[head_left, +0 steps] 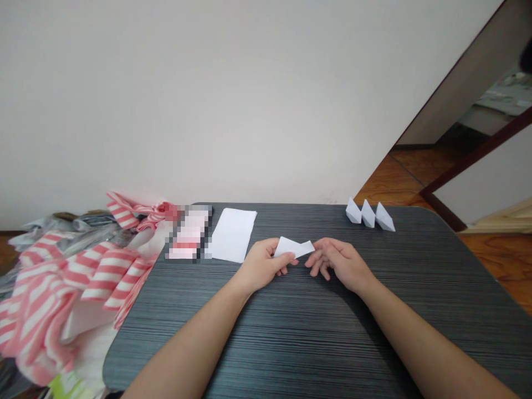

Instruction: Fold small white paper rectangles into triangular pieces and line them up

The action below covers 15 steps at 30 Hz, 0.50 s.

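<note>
My left hand (262, 261) is closed on a small folded piece of white paper (286, 246), with the thumb lying over its lower edge. The paper has a raised corner on the left and a pointed flap sticking out to the right. Beside that flap, my right hand (337, 260) has its fingers apart and loosely bent. Its fingertips are right at the flap's tip; whether they touch it I cannot tell. Both hands are just above the dark table.
A stack of white paper sheets (233, 235) lies left of my hands, next to a pixelated item (190, 235). Several folded white paper shapes (368, 214) stand in a row at the back right of the dark table (291, 343). Striped red-and-white cloth (100, 277) is heaped at the left.
</note>
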Each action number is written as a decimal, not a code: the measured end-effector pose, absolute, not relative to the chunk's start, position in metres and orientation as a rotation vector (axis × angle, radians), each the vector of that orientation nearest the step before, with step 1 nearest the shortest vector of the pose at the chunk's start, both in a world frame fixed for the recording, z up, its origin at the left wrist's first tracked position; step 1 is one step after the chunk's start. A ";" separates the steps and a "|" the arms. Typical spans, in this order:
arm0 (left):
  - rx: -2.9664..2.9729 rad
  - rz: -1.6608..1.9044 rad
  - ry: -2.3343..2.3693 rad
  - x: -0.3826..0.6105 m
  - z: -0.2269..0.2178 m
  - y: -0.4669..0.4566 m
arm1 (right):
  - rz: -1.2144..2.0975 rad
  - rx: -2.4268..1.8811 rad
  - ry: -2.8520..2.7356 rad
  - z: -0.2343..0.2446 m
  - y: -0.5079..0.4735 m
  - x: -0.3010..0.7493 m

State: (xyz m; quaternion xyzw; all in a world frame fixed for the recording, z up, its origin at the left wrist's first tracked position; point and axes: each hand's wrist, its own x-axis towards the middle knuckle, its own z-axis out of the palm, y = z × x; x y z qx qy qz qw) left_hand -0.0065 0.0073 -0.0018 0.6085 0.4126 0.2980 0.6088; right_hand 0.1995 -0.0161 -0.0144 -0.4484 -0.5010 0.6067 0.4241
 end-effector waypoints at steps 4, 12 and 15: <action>1.430 0.678 0.958 -0.006 0.000 0.006 | 1.519 -1.202 -1.369 -0.011 -0.017 0.198; 1.484 0.632 0.967 -0.005 0.002 0.004 | 1.400 -1.304 -1.573 -0.006 -0.019 0.197; 1.484 0.623 0.966 -0.006 0.000 0.004 | 1.398 -1.284 -1.587 -0.006 -0.019 0.197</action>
